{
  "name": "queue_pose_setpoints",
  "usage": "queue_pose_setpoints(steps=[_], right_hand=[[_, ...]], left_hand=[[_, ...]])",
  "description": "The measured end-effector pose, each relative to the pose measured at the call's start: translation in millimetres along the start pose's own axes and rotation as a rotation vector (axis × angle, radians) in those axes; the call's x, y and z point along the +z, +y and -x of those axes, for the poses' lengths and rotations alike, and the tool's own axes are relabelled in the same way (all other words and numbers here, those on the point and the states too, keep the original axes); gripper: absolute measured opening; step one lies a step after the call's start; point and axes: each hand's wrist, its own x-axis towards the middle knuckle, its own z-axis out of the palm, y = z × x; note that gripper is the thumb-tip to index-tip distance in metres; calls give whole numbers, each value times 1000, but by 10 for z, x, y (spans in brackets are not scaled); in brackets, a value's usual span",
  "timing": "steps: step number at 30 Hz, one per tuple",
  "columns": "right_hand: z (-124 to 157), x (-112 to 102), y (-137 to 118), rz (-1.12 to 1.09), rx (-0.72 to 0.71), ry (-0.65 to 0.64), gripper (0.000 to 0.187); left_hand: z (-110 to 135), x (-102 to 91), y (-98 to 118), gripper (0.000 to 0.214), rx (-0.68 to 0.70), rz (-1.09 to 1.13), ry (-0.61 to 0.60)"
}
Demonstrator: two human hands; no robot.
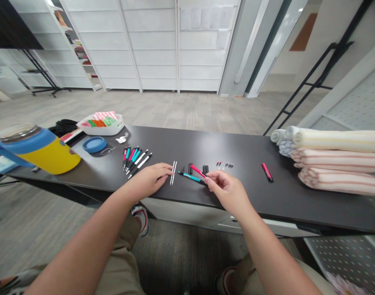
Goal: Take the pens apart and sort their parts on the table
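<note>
Pink pen [197, 170] in right hand [227, 189]; 2 refills [173, 173] by left hand [150, 180].

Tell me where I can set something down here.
Bare: the far strip behind the pens and small parts; the near stretch between the rolled towels and the right hand holding a pink pen. Crowded: around the left hand.

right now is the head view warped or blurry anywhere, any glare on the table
Head view: wide-angle warp, the wall panels lean outward and the yellow jug at the left border looks stretched; light is soft and even, faint sheen on the table, no hard glare; left hand, right hand and the pink pen look sharp.
</note>
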Motion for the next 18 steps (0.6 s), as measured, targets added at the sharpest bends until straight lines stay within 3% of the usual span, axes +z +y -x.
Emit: queue_pose_setpoints(steps=[6, 13, 18], right_hand=[[-8, 16, 7, 26, -24, -1, 30], [-1, 32, -31, 138, -61, 8, 26], [13, 25, -55, 179, -85, 26, 25]], left_hand=[[-53, 101, 231, 31, -120, 51, 200], [-209, 380, 395, 36, -99, 21, 161], [-279, 509, 424, 28, -118, 18, 212]])
